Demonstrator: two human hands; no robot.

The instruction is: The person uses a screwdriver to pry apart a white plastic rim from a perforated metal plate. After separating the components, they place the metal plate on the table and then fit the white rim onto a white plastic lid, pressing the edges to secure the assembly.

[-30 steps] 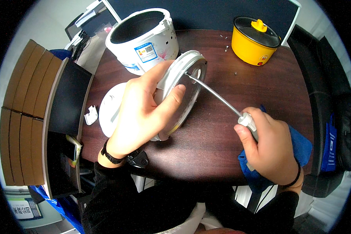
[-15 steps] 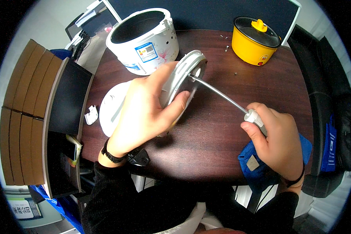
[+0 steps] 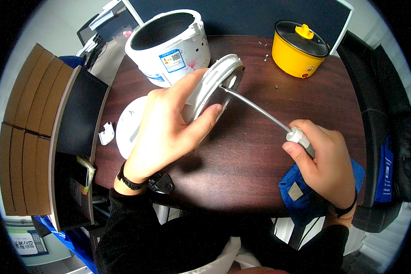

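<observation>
My left hand (image 3: 166, 125) grips a round white rice cooker lid part (image 3: 209, 84) with a metal inner face, tilted up on its edge above the table. My right hand (image 3: 328, 160) is closed round the grey handle of a screwdriver (image 3: 260, 111). The long shaft slants up to the left, and its tip meets the lid's inner face near the rim. Whether a screw sits under the tip is too small to tell. A round white cover (image 3: 129, 130) lies partly hidden behind my left hand, beside a small white plastic piece (image 3: 107, 134).
An open white rice cooker body (image 3: 192, 45) stands at the back left. At the back right is a yellow electric pot (image 3: 293, 57), with several small screws (image 3: 266, 58) near it. A blue cloth item (image 3: 290, 182) lies by my right wrist, a black device (image 3: 162, 183) by my left.
The lid part has tipped slightly, its upper edge a little higher. The screwdriver tip stays against it, and both hands keep nearly the same place.
</observation>
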